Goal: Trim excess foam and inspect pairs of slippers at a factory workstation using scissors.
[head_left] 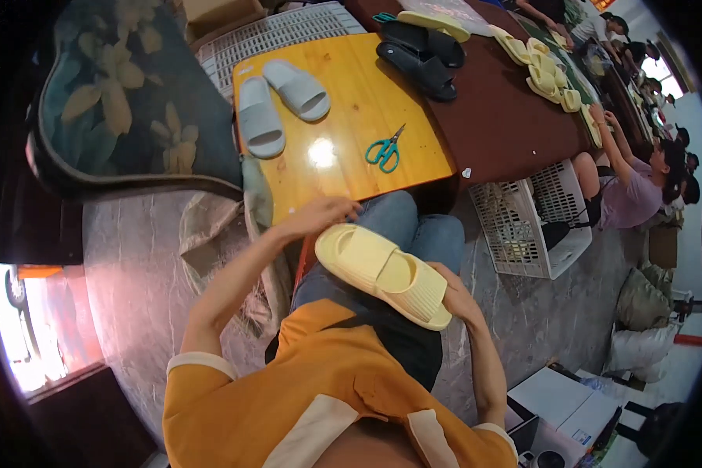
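Note:
A pale yellow slide slipper (382, 273) lies slantwise over my lap. My right hand (458, 295) grips it at its right end, with the fingers partly behind the sole. By the slipper's left end, at the table's near edge, my left hand (324, 215) is loosely bent, fingers pointing right, with nothing visible in it. Ahead is a yellow wooden table (343, 70). It carries a pair of light grey slippers (277, 109) and teal-handled scissors (384, 152) with their blades pointing away. Two black slippers (423, 62) sit at its far right.
Right of the table, a brown cloth-covered surface (499, 117) bears several yellow slippers (550, 74). A white plastic crate (530, 222) stands on the floor below. A dark flowered chair back (132, 93) rises at left. Another person (636, 187) sits at right. Boxes (565, 413) lie lower right.

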### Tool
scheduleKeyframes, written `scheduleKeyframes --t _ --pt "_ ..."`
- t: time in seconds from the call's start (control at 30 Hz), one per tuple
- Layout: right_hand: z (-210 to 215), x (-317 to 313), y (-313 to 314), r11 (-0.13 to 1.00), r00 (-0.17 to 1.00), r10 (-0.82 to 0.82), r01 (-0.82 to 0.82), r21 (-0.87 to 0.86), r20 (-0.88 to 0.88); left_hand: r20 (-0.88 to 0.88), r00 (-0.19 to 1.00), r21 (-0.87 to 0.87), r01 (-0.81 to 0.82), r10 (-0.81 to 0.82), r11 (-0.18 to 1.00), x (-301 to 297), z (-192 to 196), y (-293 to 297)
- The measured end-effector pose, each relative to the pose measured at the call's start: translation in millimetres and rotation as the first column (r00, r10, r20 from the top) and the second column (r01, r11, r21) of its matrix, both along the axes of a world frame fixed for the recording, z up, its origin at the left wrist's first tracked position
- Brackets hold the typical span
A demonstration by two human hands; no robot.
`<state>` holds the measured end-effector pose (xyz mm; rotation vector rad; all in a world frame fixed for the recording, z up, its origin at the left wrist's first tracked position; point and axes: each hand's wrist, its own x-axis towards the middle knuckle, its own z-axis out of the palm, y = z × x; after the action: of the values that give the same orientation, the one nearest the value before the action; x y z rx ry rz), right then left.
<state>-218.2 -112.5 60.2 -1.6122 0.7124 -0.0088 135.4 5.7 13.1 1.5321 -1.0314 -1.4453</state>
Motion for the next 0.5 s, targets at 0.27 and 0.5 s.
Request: scheduleKeyframes --t 0.27,0.5 --pt "0.2 -37.4 -38.3 0.822 0.846 -0.521 0.462 0.332 0.113 0.942 0.089 -0.25 -0.46 0.324 0.852 270.7 -54.2 -36.4" --pt "-20.9 -53.3 -46.9 0.766 0.862 -0.498 0.49 0.417 -0.099 0.891 0.396 -0.009 -0.476 0.223 0.88 292.9 -64.9 -107.3"
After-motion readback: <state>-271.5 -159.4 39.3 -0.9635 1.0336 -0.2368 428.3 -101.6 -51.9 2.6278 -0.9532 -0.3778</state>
